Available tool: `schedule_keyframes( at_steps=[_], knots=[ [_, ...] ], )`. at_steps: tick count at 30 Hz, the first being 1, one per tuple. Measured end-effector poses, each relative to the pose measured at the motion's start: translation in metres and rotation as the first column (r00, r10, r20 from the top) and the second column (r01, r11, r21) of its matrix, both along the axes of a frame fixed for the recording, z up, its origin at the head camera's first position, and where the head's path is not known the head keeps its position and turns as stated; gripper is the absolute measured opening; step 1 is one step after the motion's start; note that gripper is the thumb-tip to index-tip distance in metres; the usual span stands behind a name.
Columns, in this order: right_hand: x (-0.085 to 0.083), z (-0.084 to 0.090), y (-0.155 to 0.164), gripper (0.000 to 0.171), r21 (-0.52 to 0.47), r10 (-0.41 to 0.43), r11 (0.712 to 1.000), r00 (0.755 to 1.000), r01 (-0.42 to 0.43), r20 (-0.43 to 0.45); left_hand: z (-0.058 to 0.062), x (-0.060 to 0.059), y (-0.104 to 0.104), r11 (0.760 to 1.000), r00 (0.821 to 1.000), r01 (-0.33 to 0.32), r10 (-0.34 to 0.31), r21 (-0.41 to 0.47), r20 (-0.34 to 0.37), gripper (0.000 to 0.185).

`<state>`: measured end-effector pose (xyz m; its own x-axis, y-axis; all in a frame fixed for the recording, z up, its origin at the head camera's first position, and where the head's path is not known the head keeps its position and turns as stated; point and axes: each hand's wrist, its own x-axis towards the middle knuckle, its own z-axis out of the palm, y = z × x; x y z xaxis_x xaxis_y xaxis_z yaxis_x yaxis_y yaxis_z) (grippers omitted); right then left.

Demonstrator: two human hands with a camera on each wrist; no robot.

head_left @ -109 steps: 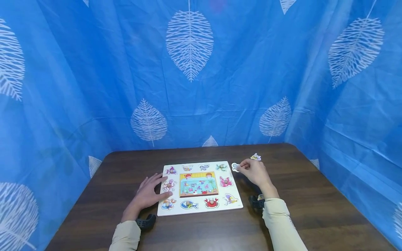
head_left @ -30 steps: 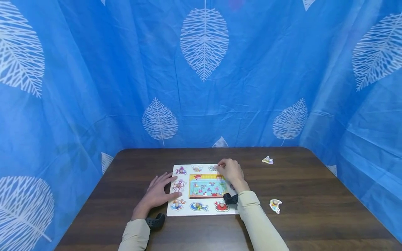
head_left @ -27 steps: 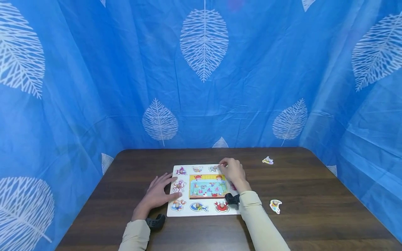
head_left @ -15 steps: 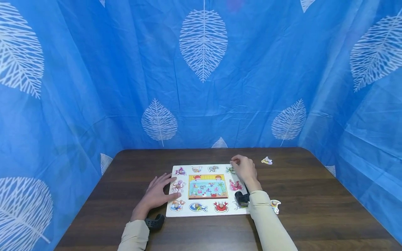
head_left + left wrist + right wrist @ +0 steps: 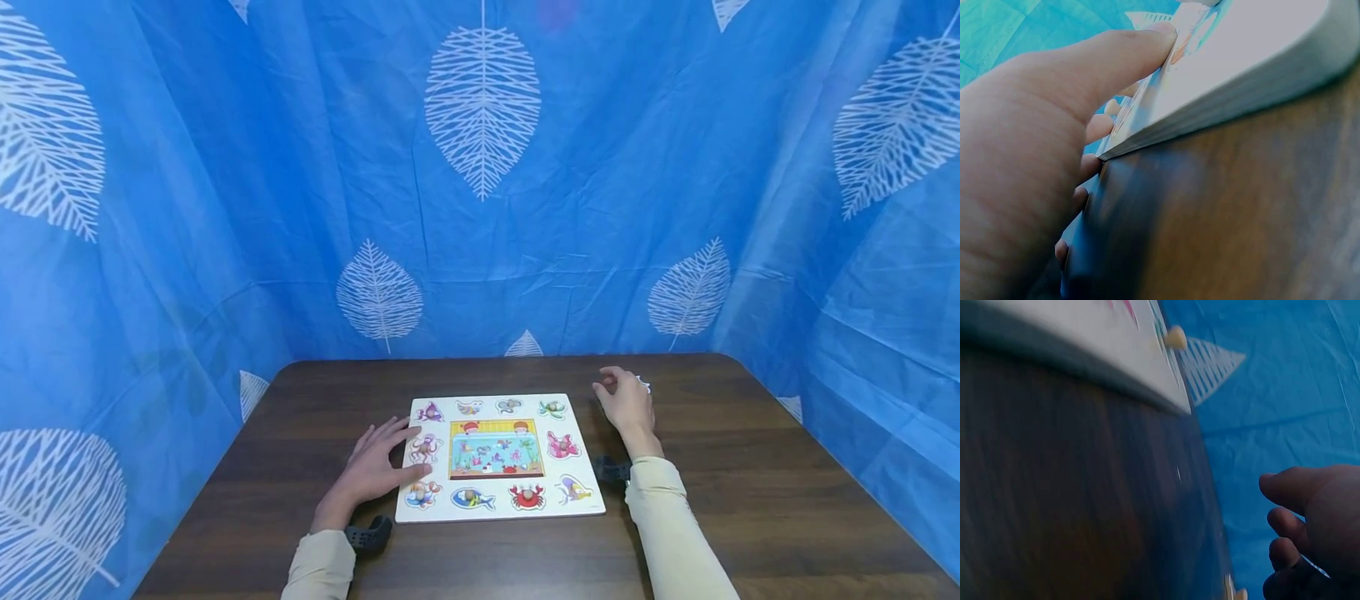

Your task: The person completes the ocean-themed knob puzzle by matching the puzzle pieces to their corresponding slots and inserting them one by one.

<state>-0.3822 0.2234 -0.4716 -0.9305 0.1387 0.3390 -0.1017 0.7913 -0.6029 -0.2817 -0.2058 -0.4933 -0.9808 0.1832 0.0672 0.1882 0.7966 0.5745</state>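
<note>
A white peg puzzle board [image 5: 480, 510] with sea-animal pictures lies on the table. My left hand [image 5: 375, 467] rests at its left edge, thumb on top near the octopus piece [image 5: 425, 448] and fingers spread along the side. In the left wrist view the thumb [image 5: 1129, 53] lies on the board's face. My right hand [image 5: 628, 407] hovers right of the board with fingers loosely bent, holding nothing. Just beyond it is a loose puzzle piece [image 5: 644, 384], mostly hidden by the hand; in the right wrist view this knobbed piece [image 5: 1235, 590] shows at the bottom edge.
Knobbed pieces such as the red crab [image 5: 527, 497] and green turtle [image 5: 552, 409] sit in the board. The lower right yellow fish picture [image 5: 575, 489] shows no knob. Blue curtains [image 5: 480, 250] with white leaves surround the brown table [image 5: 750, 500].
My right hand has pinched a grey piece beside the board, brought it to the top row, let go, and moved right towards the loose piece. The left hand stays put.
</note>
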Motion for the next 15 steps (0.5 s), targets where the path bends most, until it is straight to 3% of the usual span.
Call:
schedule_keyframes(
  at_steps=[8,15],
  knots=[
    [0.0,0.001,0.023,0.043,-0.014,-0.056,0.998,0.997,0.057,0.062,0.002,0.0,0.0,1.0,1.0,0.003,-0.003,0.0,0.0,0.078],
    [-0.004,-0.004,0.032,0.049,0.029,-0.087,0.996,0.988,0.084,0.128,0.002,-0.001,0.0,1.0,1.0,0.004,-0.004,-0.008,0.001,0.078]
  ],
)
